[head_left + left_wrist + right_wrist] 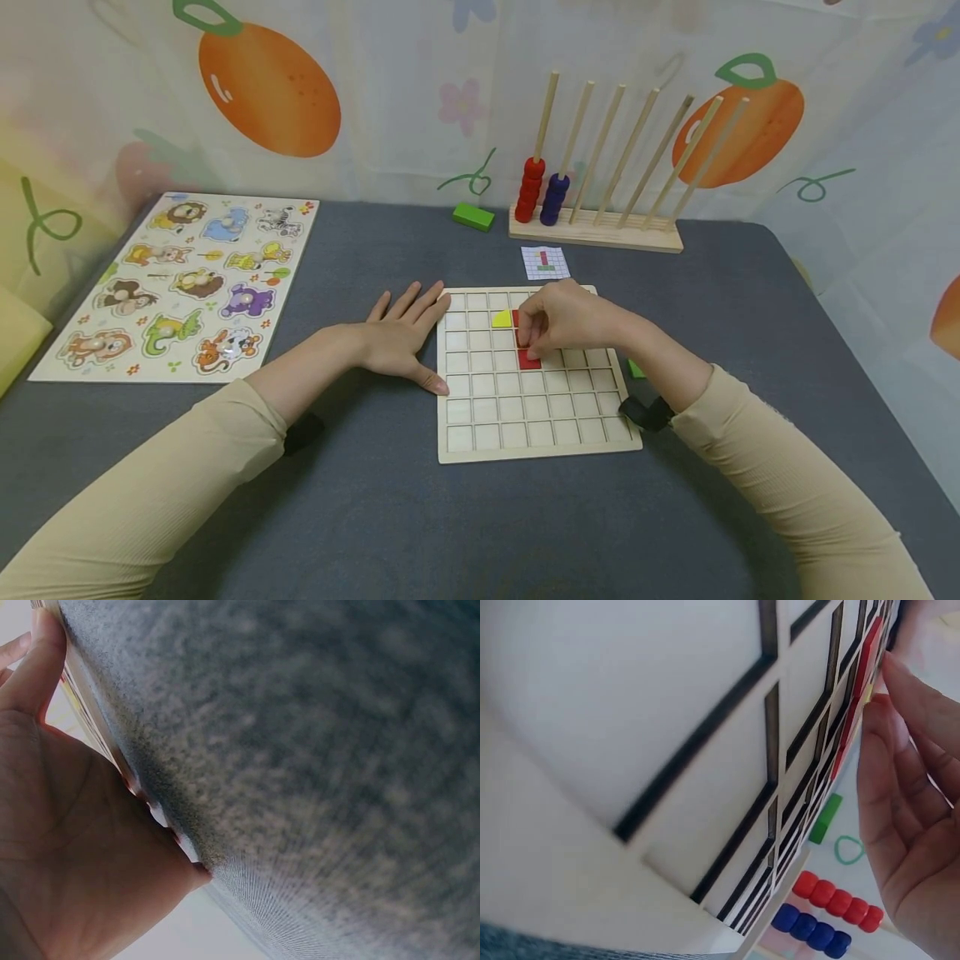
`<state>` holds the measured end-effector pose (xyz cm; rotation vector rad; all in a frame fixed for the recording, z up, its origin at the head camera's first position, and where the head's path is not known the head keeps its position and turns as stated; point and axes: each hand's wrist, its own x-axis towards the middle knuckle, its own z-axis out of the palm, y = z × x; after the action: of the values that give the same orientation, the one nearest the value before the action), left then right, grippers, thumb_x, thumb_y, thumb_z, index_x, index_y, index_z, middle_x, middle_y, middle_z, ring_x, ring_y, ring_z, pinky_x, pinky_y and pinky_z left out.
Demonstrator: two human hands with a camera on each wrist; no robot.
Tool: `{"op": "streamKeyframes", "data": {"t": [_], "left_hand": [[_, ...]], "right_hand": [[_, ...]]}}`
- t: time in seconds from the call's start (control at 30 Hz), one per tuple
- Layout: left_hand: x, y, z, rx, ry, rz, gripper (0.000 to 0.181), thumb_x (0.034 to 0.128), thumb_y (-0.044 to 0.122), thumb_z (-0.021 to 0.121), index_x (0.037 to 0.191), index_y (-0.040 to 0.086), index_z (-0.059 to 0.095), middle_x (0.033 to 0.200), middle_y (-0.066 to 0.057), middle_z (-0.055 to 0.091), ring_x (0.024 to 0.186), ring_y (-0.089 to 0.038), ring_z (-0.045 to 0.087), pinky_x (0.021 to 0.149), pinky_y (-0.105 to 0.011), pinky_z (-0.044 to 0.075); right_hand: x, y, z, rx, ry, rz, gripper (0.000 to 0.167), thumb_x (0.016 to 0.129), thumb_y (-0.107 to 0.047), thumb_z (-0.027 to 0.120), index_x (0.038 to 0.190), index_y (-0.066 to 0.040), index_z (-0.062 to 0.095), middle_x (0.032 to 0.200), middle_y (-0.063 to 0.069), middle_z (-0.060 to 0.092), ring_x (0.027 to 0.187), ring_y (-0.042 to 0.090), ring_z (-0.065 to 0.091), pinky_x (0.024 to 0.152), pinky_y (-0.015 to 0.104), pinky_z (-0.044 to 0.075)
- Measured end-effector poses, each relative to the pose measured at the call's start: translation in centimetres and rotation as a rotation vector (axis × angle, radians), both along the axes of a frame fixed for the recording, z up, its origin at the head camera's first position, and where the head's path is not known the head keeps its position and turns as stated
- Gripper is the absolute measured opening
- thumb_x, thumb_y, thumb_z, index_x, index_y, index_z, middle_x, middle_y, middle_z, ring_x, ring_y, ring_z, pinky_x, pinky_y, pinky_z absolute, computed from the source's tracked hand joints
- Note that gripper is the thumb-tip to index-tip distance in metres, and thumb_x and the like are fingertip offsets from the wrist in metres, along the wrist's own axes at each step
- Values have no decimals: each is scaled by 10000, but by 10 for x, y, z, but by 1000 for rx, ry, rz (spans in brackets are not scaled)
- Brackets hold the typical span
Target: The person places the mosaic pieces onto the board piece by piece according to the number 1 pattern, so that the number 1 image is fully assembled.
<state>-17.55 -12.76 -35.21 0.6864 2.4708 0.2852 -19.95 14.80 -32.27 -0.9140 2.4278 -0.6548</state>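
Observation:
The wooden grid board lies flat on the dark table. My left hand has its fingers spread, with fingertips and thumb touching the board's left edge; in the left wrist view the left hand shows its palm side. Over the board's upper middle, my right hand pinches at a red piece lying in the grid and covers part of it. A yellow piece sits just left of the red. In the right wrist view, the right hand's curved fingers meet at the red strip.
A small pattern card lies behind the board. Farther back are a green block and a peg rack with red and blue beads. A green piece is partly hidden by the right forearm. An animal puzzle lies left.

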Motion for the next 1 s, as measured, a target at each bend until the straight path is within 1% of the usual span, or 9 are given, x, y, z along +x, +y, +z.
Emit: {"op": "streamKeyframes", "data": {"t": [0.3,0.5,0.7,0.8,1.0], "left_hand": [[0,0,0,-1,-4,-2,1285,756,726,682,1592,183,-128,1652,-8,-269,1543,-312,-230,1206,-632,-120],[0,1,0,-10,4,1,1296,744,742,680,1592,186,-128,1654,-6,-264,1544,-308,-226,1207,-629,-120],[-1,1,0,-12,6,0,1297,743,748,675,1591,187,-130,1656,-9,-259,1545,-312,-224,1206,-636,-111],[0,1,0,-13,6,-1,1294,746,744,676,1591,188,-132,1655,-7,-262,1544,-309,-226,1207,-635,-111],[-1,0,0,-8,7,0,1298,743,740,682,1593,180,-125,1658,-16,-254,1544,-316,-224,1203,-641,-112]], "right_hand": [[-1,10,6,-9,20,-59,111,796,-144,826,810,-164,718,773,-18,704,710,116,620,689,284,513],[-3,22,9,26,27,-103,82,823,-183,807,825,-187,725,771,-34,701,732,128,618,705,305,507],[-6,41,8,40,44,-130,66,831,-178,799,842,-175,734,775,-22,706,721,128,608,669,277,501],[-5,52,7,39,33,-147,56,837,-177,793,847,-170,738,763,-12,705,715,137,618,648,261,500],[-3,75,3,38,12,-182,48,851,-199,783,870,-184,742,792,-13,725,749,150,657,676,255,523]]}}
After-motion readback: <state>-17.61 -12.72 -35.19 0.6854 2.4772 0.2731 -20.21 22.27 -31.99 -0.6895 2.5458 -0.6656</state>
